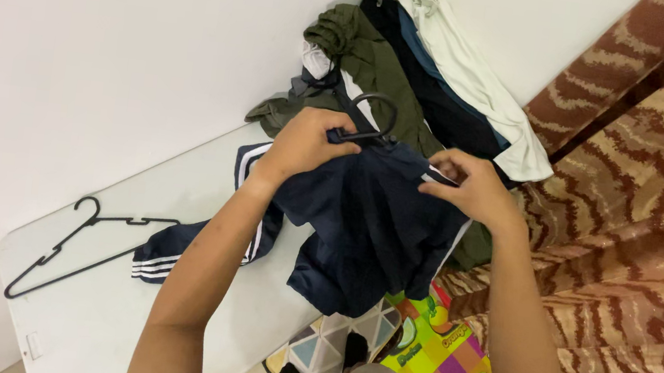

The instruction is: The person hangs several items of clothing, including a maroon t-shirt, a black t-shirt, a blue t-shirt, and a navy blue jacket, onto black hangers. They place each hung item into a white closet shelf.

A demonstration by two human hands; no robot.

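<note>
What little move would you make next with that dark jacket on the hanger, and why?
Probably pull the shoulder over the hanger's end with the right hand: the left hand grips the hanger at its hook, while the navy jacket hangs bunched and one striped sleeve trails on the white table.

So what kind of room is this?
Probably a room at home used for sorting laundry: a pile of clothes on a white table, a spare black hanger, and a colourful play mat on the floor.

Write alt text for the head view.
Two bare hands, left hand and right hand, hold a navy white-striped jacket on a black plastic hanger over a white table. Another black hanger lies left; clothes pile behind.
</note>
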